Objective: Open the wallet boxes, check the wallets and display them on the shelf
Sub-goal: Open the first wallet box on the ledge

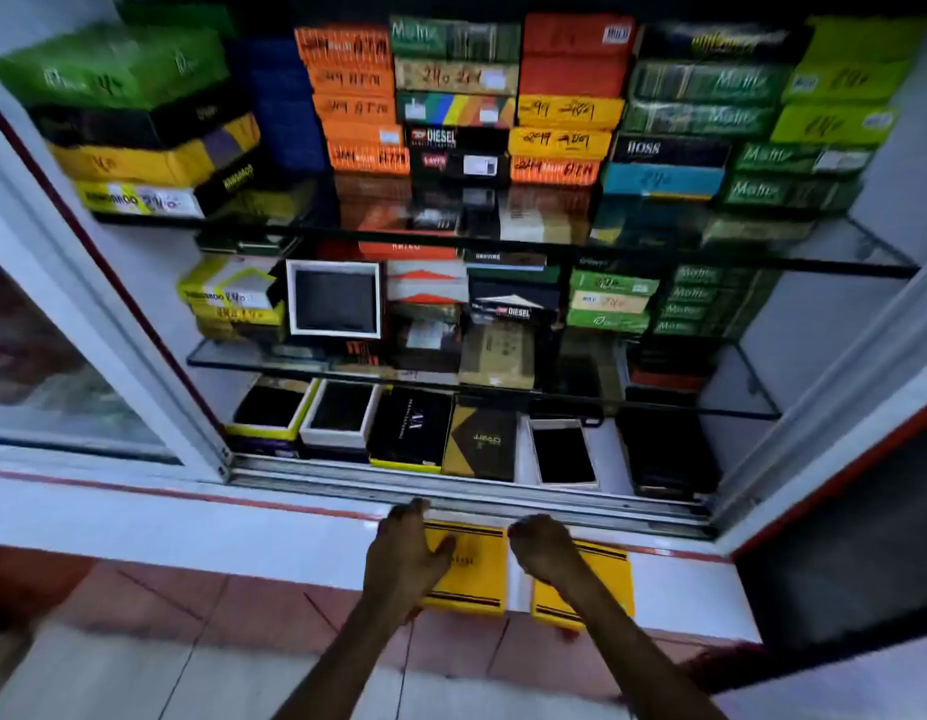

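Display cabinet [139, 283]: sliding door open, 3 glass shelves stacked with wallet boxes. Bottom shelf [614, 449]: opened boxes show dark wallets.

White ledge [274, 537] at cabinet front edge carries 2 yellow box parts side by side, near ledge's outer edge.

Left yellow piece [474, 569]: left hand [404, 558] lies on it, fingers spread, thumb across top. Right yellow piece [604, 584]: right hand [542, 550] curled over its left edge; grip unclear.

Handling judgement: light, stiff cardboard, crushable. Grasp at opposite side edges.

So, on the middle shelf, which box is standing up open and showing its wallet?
The white-framed box, left of centre on the middle glass shelf. It stands upright facing out with a dark wallet visible inside; the boxes around it are closed and stacked flat.
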The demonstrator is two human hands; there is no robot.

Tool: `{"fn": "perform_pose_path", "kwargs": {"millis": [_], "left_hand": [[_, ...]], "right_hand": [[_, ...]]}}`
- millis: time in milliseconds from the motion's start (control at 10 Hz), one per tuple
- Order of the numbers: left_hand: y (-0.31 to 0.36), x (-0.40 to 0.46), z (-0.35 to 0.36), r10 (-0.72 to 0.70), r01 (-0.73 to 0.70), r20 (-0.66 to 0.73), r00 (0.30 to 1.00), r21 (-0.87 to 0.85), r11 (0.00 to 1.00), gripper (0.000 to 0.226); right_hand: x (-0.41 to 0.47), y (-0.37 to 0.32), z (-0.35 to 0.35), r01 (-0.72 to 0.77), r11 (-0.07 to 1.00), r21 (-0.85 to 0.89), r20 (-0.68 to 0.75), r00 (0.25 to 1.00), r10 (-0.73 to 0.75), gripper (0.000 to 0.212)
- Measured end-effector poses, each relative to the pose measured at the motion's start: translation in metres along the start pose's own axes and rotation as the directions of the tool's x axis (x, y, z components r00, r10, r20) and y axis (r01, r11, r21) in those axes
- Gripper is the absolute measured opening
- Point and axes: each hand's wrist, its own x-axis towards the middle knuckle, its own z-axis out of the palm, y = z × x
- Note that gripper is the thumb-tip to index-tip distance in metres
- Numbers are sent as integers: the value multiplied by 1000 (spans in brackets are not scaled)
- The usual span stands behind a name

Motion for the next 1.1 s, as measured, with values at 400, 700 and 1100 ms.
{"fn": "perform_pose_path", "kwargs": {"millis": [400, 700, 1100], "left_hand": [[19, -7, 48, -218, 207, 112, 970, 102, 973, 112], [34, -1, 40, -301, 311, 112, 947, -91, 946, 117], [-78, 7, -5, -423, 356, 207, 882, -882, 310, 24]], "right_hand": [[39, 16, 21, -326, 729, 602, 290, 940, 181, 57], [41, 25, 25, -291, 661, 691, 247, 955, 163, 37], [50, 37, 41, 107, 992, 70, -256, 963, -86, 19]]}}
